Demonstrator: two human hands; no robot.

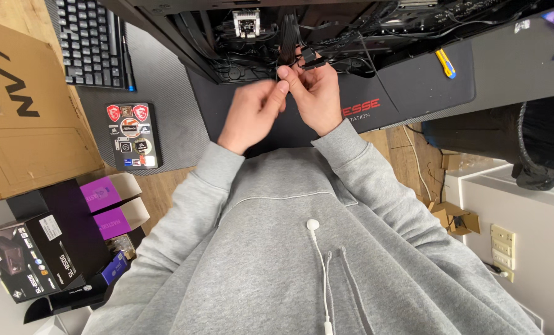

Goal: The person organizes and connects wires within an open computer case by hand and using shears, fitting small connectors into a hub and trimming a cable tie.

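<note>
Both hands meet over a dark desk mat (413, 87), just in front of an open black computer case (239, 43) full of black cables. My right hand (319, 93) pinches a black cable connector (311, 60) between thumb and fingers. My left hand (255, 111) reaches across, and its fingertips pinch the same cable just below the connector. The cable runs back into the case. Grey sweatshirt sleeves cover both arms.
A black keyboard (90, 40) lies at the far left, with a sticker-covered black box (133, 136) below it. A large cardboard box (22, 105) and black-and-purple product boxes (53, 248) stand on the left. A yellow-and-blue utility knife (445, 63) rests on the mat. A black bin (519, 139) is on the right.
</note>
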